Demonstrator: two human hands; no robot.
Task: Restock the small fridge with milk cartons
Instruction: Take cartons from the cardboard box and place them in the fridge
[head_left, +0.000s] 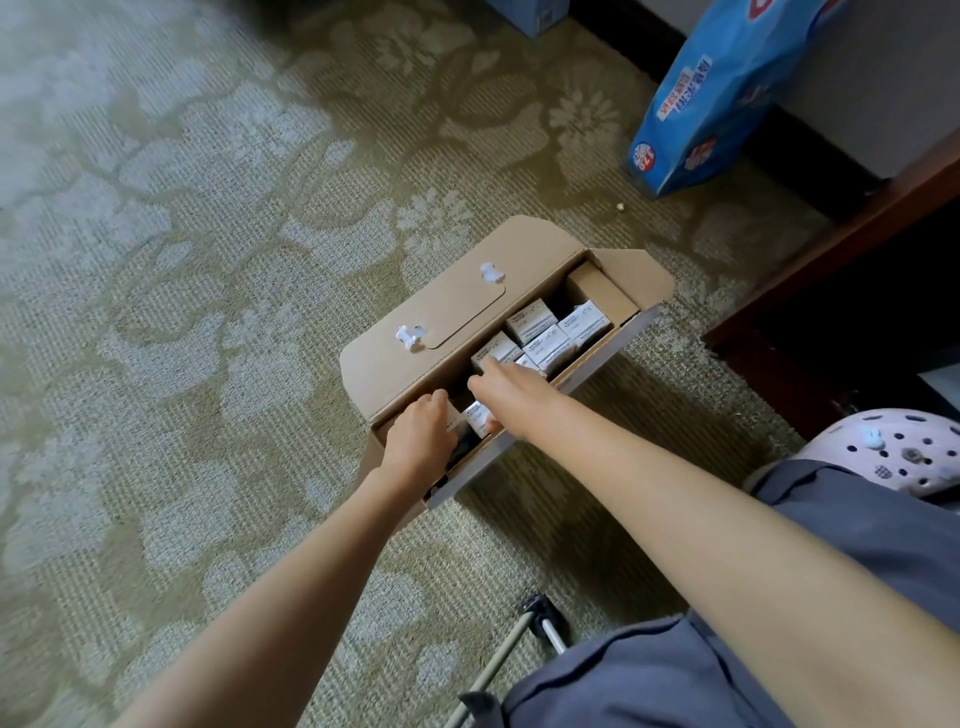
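Your arms extend fwd into cardboard box (447, 312) on carpet (208, 260). L hand (418, 439) fingers curl round milk carton (477, 415); R hand (501, 384) palm-down just beside it, fingers' grip: can't tell.

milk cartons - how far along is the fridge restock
Done: cardboard box open; gaps among its milk cartons suggest some are out. In hand: left hand grips a near-end carton; right hand reaches in beside it. Left: several cartons; no fridge in view.
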